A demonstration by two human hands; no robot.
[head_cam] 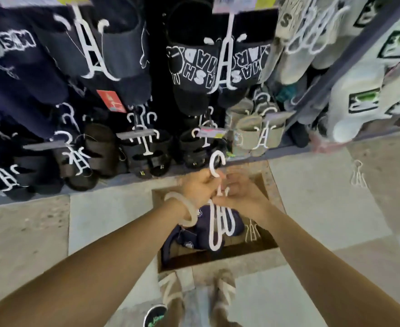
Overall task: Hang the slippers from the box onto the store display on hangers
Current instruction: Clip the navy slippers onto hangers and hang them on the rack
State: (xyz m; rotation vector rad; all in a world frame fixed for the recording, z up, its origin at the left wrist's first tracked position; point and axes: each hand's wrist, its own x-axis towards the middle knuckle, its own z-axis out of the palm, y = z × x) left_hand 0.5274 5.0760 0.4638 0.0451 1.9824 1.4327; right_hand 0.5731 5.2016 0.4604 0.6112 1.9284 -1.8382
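Store flooring of pale tiles is being stood on, before a slipper display [194, 67], with an open cardboard box [217, 256] below.

A white plastic slipper hanger [217, 208] is being held above the box, pinched at its neck by the left hand [199, 187] and the right hand [243, 197], fingers curled round it. Its long axis is running near-vertical, hook pointing up toward the display, prongs hanging down. Navy fabric slippers [194, 234] are lying in the box; the prongs should probably be steadied before one is being threaded on.
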